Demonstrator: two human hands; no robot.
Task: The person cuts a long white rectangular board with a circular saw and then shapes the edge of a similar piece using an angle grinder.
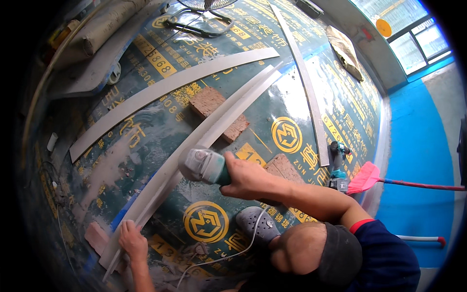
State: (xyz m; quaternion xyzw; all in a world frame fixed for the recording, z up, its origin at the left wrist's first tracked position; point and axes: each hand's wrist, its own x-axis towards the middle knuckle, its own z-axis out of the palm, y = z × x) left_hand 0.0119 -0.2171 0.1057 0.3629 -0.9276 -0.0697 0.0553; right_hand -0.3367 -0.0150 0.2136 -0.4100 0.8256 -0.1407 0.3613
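Note:
A long, narrow pale strip, like tile or stone, runs diagonally across the floor with a raised lip along it. My left hand is closed on its near end, fingers over the edge. In my right hand is a grey-and-teal angle grinder, its head against the strip around the middle. The grinder's disc is hidden from here. Under the strip's far half lies a reddish brick, and another brick is beside its near end. A pale cord trails by my foot.
Two more pale strips lie farther off. A cordless drill, a pink broom and a brick are at right. A black fan stands at the back. Dust covers parts of the printed green floor sheet.

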